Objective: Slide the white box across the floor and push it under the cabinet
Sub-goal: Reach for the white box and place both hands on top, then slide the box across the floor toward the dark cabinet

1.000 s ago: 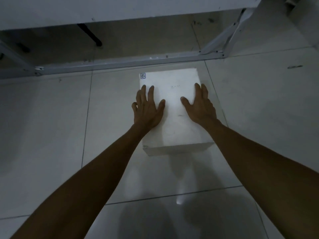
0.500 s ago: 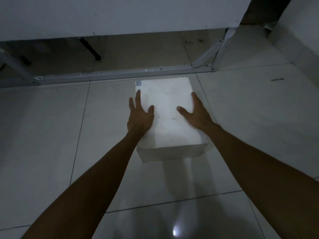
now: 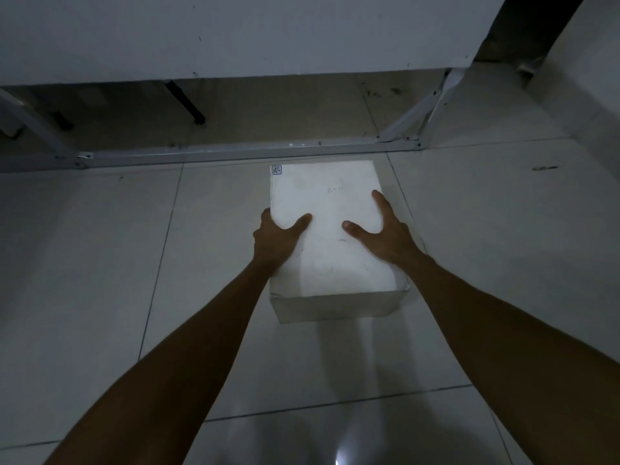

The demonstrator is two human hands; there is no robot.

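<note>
The white box [image 3: 327, 203] lies flat on the tiled floor, its far end just short of the cabinet's grey metal base rail [image 3: 235, 152]. A small label sits on its far left corner. My left hand [image 3: 276, 238] grips the box's left edge, thumb on top and fingers down the side. My right hand [image 3: 385, 229] grips the right edge the same way, thumb on the lid. The white cabinet [image 3: 235, 35] stands above the rail, with a dim gap of floor beneath it.
Diagonal metal braces [image 3: 407, 117] hold the cabinet frame at the right, and another brace [image 3: 37, 129] at the left. A black leg [image 3: 186, 102] stands under the cabinet. A white wall [image 3: 590, 95] rises at the far right. Pale floor tiles [image 3: 94, 263] spread around the box.
Both hands slid from lying flat on the lid out to the box's side edges and now clasp it. The view has tilted up, showing more of the cabinet.
</note>
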